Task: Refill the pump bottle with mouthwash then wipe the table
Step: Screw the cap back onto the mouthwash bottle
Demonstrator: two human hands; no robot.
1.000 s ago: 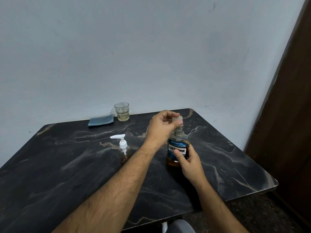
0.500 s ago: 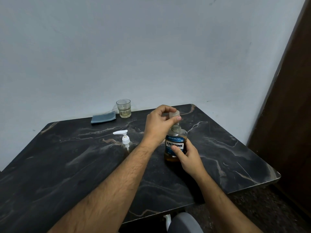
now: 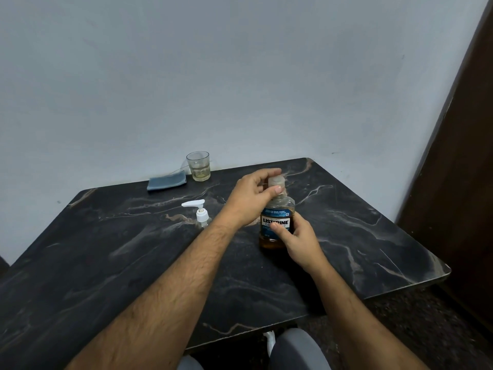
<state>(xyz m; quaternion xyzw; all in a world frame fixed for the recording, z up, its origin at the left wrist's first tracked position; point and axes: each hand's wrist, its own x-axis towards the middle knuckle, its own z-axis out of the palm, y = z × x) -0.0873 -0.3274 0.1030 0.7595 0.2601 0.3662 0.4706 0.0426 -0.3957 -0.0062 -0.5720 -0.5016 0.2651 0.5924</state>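
Dark marble with pale veins makes up the table [image 3: 112,263], which sits against a plain grey wall [image 3: 240,76], with a dark brown door [image 3: 469,182] along the right side. Nearest the camera, 2 bare forearms reach in over the table's front edge. Further in, the right hand [image 3: 298,240] is wrapped around the lower body of the mouthwash bottle [image 3: 276,225], thumb across its blue label, holding it upright on the table just right of centre. Amber liquid fills the bottle's lower part. Above it, the left hand [image 3: 253,197] is closed over the bottle's clear cap [image 3: 276,181], thumb and fingers pinching it from both sides. Just left of the left wrist stands the pump bottle [image 3: 201,214], its white pump head on and its spout pointing left; the forearm hides part of its clear body. At the far edge by the wall lie a folded blue cloth [image 3: 166,182] and, just to its right, a glass [image 3: 198,166] with a little pale liquid in the bottom.
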